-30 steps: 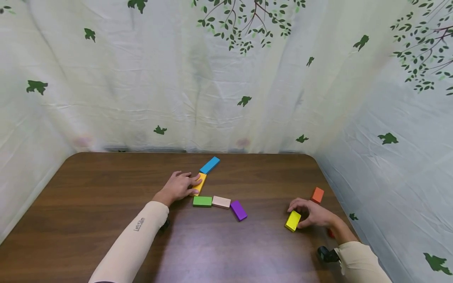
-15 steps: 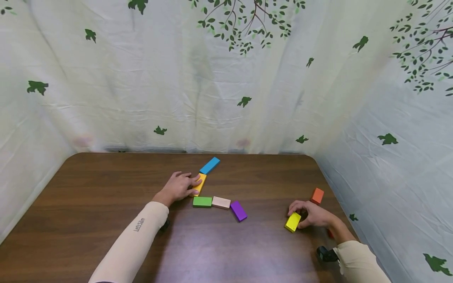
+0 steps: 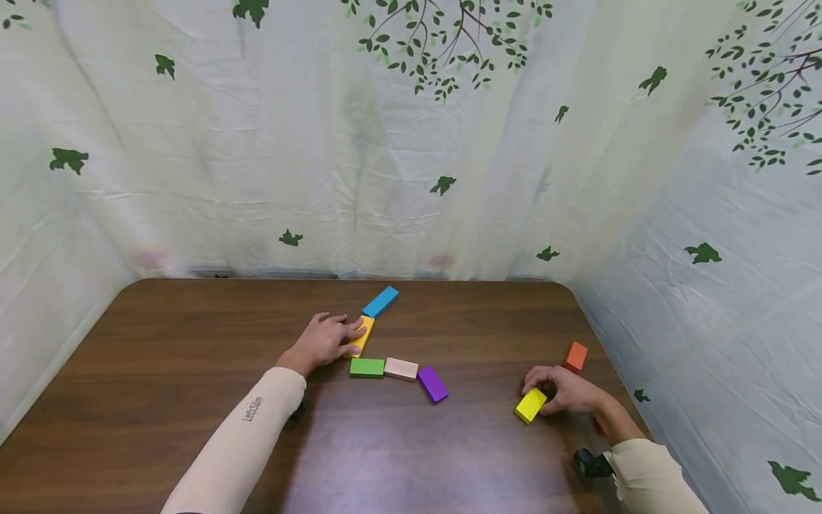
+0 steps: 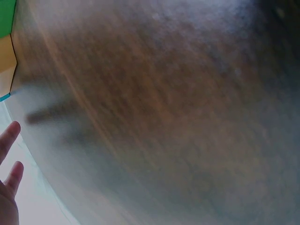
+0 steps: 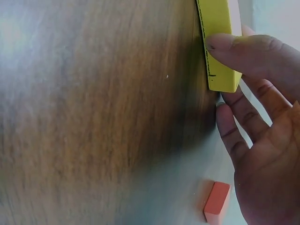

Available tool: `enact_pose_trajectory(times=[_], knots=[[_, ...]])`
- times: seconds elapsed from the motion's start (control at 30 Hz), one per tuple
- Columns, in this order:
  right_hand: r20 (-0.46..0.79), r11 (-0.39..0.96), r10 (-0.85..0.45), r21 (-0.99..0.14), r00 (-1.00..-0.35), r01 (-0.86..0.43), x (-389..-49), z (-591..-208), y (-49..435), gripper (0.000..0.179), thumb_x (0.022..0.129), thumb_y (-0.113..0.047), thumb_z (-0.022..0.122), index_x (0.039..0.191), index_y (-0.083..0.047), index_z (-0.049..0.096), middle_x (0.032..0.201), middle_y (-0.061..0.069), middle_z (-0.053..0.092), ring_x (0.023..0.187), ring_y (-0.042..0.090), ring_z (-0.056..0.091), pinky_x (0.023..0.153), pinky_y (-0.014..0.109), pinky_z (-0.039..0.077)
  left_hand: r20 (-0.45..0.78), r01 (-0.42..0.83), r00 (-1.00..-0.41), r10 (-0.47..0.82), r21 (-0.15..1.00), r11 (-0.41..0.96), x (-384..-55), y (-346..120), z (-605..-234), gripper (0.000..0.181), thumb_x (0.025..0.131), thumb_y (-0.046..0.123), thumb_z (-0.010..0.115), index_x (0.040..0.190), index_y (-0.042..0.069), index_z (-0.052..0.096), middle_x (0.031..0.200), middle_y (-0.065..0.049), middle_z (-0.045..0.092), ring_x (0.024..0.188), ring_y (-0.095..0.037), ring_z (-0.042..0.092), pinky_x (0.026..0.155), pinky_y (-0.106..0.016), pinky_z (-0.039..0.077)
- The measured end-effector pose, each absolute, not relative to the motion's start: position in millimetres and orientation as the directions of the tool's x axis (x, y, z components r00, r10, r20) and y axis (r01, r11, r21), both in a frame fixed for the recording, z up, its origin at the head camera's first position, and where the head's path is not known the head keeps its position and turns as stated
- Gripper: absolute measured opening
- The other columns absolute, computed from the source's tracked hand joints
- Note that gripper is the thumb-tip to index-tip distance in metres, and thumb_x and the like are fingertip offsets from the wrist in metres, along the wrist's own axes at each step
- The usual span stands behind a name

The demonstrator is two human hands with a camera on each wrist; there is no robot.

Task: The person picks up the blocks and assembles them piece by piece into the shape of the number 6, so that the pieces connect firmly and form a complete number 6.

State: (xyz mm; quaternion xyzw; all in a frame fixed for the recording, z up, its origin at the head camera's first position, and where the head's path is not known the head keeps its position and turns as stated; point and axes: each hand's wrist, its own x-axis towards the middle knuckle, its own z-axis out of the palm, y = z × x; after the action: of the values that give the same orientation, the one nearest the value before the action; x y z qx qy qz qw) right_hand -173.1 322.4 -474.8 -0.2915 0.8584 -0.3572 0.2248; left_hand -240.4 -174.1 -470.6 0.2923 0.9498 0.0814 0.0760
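My left hand (image 3: 325, 337) rests with spread fingers on an amber block (image 3: 367, 328) in the head view. Beyond that block's far end, a blue block (image 3: 382, 301) lies slanted. Close to its near end is a green block (image 3: 367, 368), followed by a pale pink block (image 3: 401, 369) and a purple block (image 3: 433, 384) set at an angle. Over at the right, my right hand (image 3: 565, 389) pinches a yellow block (image 3: 530, 405) between thumb and fingers. The right wrist view shows the thumb (image 5: 248, 51) pressed on the yellow block's (image 5: 219, 28) side.
An orange block (image 3: 576, 355) lies just behind the right hand, near the right edge of the brown table (image 3: 193, 321). A red block (image 3: 599, 426) is mostly hidden under the right wrist. White curtains (image 3: 321, 143) with leaf prints hang behind the table and along its sides.
The yellow block in my right hand has turned slightly and shifted a little toward the near left. My left hand and the line of blocks stay where they were.
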Motion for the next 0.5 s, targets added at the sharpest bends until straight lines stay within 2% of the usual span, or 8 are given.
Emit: enact_pose_trajectory(times=[0.5], knots=[[-0.031,0.503,-0.712,-0.719,-0.701,-0.479,-171,-482,306,0.028,0.074,-0.012,0.082,0.099,-0.013,0.07,0.103,0.005,0.064,0.092,0.011,0.056,0.079,0.028,0.049,-0.109,0.534,-0.821,0.56,0.199,0.822,-241,-174,-471,0.056,0.091,0.038,0.061,0.14,0.013,0.05,0.147,-0.008,0.044,0.133,-0.041,0.04,0.106,-0.062,0.024]])
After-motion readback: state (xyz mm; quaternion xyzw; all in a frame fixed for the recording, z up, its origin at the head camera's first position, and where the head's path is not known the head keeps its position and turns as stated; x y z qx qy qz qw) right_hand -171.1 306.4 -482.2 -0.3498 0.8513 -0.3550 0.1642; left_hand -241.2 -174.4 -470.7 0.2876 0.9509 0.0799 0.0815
